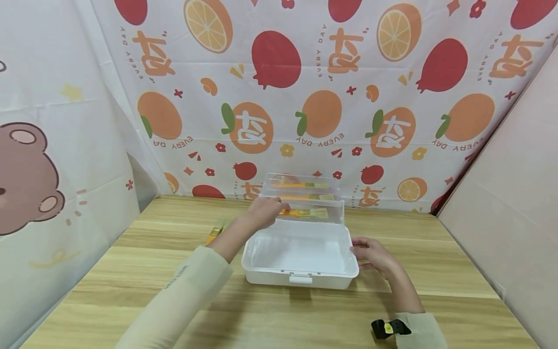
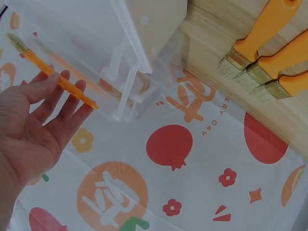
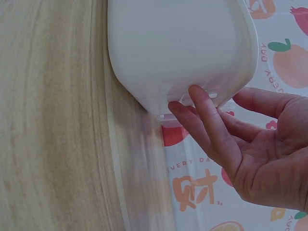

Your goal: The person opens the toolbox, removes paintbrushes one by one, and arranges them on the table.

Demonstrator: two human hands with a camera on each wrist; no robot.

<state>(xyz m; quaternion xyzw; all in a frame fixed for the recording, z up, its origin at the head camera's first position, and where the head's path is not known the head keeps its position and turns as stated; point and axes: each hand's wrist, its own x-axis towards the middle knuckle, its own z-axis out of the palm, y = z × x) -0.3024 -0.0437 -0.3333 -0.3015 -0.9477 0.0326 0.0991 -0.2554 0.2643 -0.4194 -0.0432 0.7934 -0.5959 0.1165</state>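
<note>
In the head view a white plastic box (image 1: 305, 247) stands with its clear lid (image 1: 337, 213) raised at the back. My left hand (image 1: 266, 212) is in front of the lid, above the box's back left corner, and pinches an orange-handled paintbrush (image 2: 65, 83) between thumb and fingers. The brush lies level, its pale bristles pointing right in the head view. Two similar orange brush shapes show in the clear plastic behind it. My right hand (image 1: 376, 254) touches the box's right end, with fairly straight fingers (image 3: 211, 122) against the wall and the thumb near the rim.
Several more orange paintbrushes (image 2: 262, 72) lie on the wooden table (image 1: 174, 291) left of the box, partly behind my left arm in the head view. Behind the box hangs a fruit-print cloth (image 1: 279, 121). A black strap-like device (image 1: 390, 328) sits at my right wrist.
</note>
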